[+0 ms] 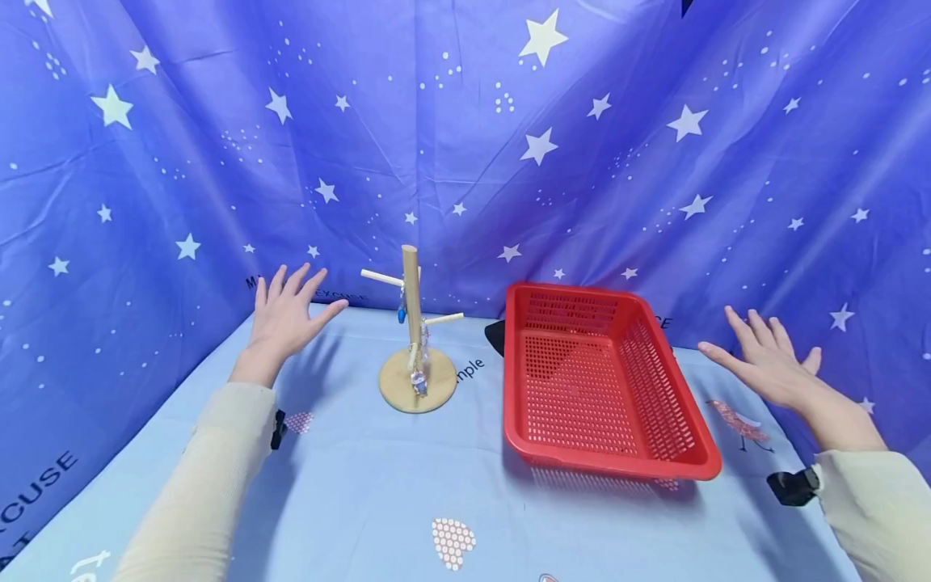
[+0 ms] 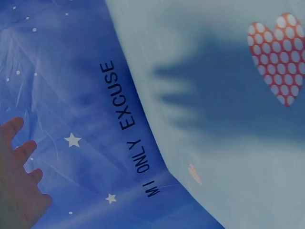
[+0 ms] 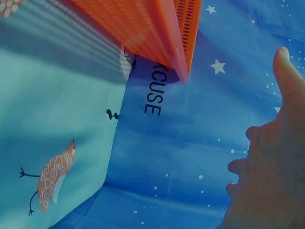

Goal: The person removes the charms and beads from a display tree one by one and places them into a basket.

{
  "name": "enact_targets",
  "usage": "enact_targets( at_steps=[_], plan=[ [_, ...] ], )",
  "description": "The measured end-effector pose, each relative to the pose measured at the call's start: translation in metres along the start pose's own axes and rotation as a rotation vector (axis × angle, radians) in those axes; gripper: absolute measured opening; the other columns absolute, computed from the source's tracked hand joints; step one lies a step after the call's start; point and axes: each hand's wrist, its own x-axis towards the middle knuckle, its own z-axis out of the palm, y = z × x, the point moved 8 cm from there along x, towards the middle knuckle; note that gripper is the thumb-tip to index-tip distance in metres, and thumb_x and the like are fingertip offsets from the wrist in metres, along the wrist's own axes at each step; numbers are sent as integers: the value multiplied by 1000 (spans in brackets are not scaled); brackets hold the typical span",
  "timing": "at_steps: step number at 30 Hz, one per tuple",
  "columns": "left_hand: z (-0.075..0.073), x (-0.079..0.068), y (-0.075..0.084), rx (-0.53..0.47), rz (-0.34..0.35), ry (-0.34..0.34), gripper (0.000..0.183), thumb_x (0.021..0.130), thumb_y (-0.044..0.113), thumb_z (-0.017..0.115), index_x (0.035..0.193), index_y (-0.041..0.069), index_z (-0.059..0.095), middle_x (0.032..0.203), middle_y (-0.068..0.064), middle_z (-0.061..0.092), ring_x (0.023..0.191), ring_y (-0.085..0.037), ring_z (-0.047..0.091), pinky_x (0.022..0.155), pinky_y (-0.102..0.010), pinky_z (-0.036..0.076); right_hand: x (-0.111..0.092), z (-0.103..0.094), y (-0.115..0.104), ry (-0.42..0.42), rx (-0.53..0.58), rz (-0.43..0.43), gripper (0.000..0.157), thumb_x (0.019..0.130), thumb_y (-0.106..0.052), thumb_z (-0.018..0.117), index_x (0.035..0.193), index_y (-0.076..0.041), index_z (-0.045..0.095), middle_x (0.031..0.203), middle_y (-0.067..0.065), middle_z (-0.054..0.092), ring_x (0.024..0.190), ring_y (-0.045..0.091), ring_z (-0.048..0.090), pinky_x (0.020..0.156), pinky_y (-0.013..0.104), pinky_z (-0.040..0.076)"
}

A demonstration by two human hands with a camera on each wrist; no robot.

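Fingers spread, my left hand [image 1: 285,318] hovers over the left side of the table and holds nothing. To its right stands a wooden peg stand [image 1: 411,299] with a round base and short side pegs. A blue trinket [image 1: 402,312] dangles from an upper peg, and a chain with a small purple-and-white charm [image 1: 419,381] hangs low by the base. My right hand [image 1: 774,364], also spread and holding nothing, is raised at the right of a red perforated plastic basket [image 1: 611,467]. The right wrist view shows that hand [image 3: 274,148] apart from the basket's corner [image 3: 178,62].
Light blue printed cloth [image 1: 349,501] covers the table. A blue star-patterned curtain [image 1: 465,145] rises behind and along both sides. Part of a black object [image 1: 495,335] shows behind the basket's left edge. Dark bands [image 1: 279,428] sit on both wrists.
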Motion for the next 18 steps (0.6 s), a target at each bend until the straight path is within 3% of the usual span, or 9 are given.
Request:
enact_targets(
  at_steps=[8,18],
  plan=[
    [-7,0,2,-31,2,21,87,93,76,37,159,20,26,166,-15,19,154,-44,4,121,-66,-5,3,0,-8,4,-27,-24,95,96,-67,40,160,-13,-5,161,34,-5,146,56,-15,95,89,-6],
    [-17,1,5,-79,27,96,69,99,55,44,156,19,32,164,-14,26,153,-41,14,124,-61,2,6,4,-19,-24,-17,-61,98,94,-64,48,159,-5,5,159,38,5,146,59,-5,99,87,3]
  ],
)
